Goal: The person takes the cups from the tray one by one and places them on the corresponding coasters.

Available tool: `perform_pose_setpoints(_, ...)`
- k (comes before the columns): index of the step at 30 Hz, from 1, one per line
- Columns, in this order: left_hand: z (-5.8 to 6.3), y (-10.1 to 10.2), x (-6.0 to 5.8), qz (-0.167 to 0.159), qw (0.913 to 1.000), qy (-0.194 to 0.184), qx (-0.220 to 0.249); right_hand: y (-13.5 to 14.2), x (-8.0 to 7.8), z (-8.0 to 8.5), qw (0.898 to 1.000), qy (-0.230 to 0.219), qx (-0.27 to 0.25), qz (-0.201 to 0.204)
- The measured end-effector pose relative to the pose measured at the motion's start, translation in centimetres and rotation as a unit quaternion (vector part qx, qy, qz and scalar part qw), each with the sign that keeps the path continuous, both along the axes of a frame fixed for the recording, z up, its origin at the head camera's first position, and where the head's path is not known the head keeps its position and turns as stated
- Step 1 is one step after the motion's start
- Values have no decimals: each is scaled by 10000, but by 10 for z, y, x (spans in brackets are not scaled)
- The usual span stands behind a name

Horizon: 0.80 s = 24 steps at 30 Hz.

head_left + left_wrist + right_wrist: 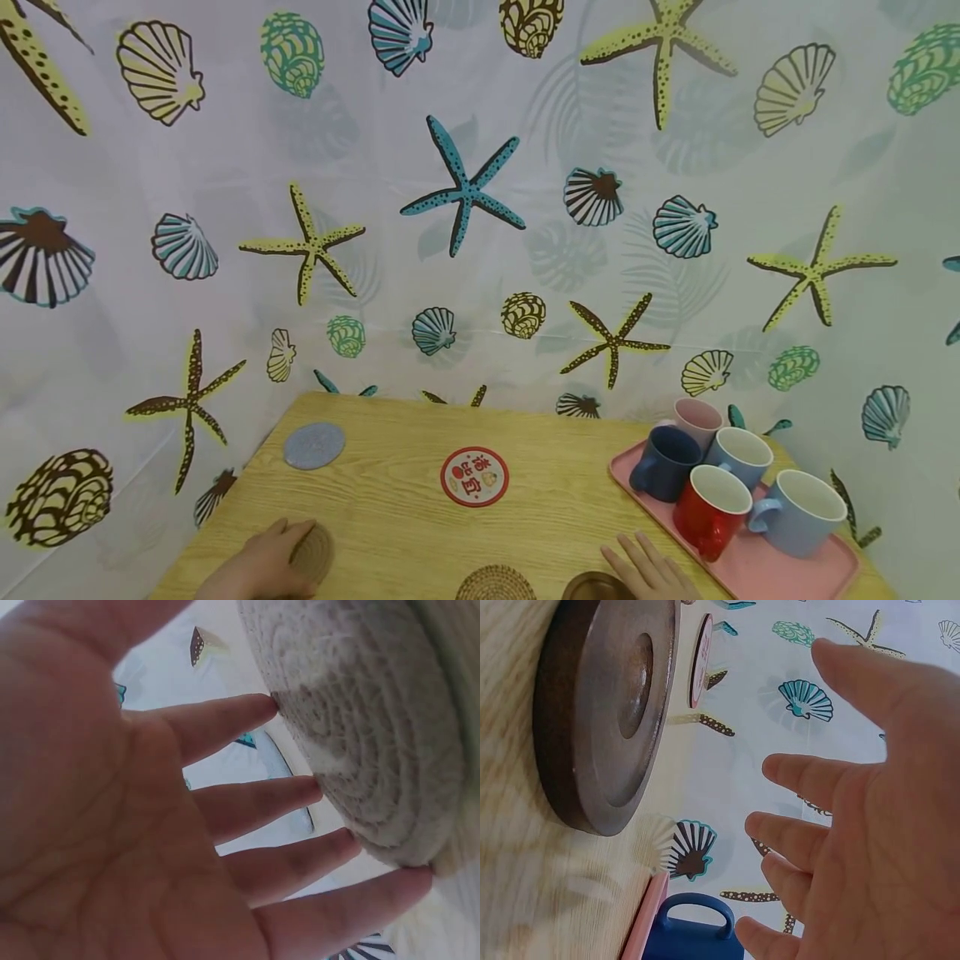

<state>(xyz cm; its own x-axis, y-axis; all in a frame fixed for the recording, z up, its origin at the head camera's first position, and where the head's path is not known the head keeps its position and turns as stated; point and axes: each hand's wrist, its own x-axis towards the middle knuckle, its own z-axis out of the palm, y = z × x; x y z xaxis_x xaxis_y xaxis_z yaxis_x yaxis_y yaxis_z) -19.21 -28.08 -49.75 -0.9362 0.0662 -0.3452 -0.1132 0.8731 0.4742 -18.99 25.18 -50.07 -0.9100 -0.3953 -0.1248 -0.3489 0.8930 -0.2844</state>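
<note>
At the front left of the table in the head view, my left hand (258,567) touches a round beige woven coaster (315,552). The left wrist view shows fairly straight fingers with their tips against the face and edge of this coiled coaster (367,727). My right hand (651,571) hovers with spread fingers beside a round dark brown wooden coaster (591,588) at the front edge of the view. In the right wrist view that wooden coaster (604,742), with a recessed centre, lies apart from the fingertips, and nothing is in the hand.
Between the hands lies a round wicker coaster (495,583). Farther back are a red-rimmed coaster (475,477) and a grey-blue one (314,446). On the right, a pink tray (776,577) bears several mugs, including a red mug (708,512). Shell-patterned cloth (480,275) surrounds the table.
</note>
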Motion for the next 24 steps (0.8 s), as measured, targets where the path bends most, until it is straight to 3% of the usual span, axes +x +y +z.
perform_pose_setpoints(7,-4,22,-19,-309,9977,580,-145,-1,1,0,10000,-34,-15,-85)
perform_pose_setpoints(17,-13,57,-72,-577,9894,1306,-272,0,1,-3,9999,114,-63,-46)
perform_pose_setpoints(24,-16,71,-100,-657,9850,1544,-401,-1,1,-4,9997,214,-113,-35)
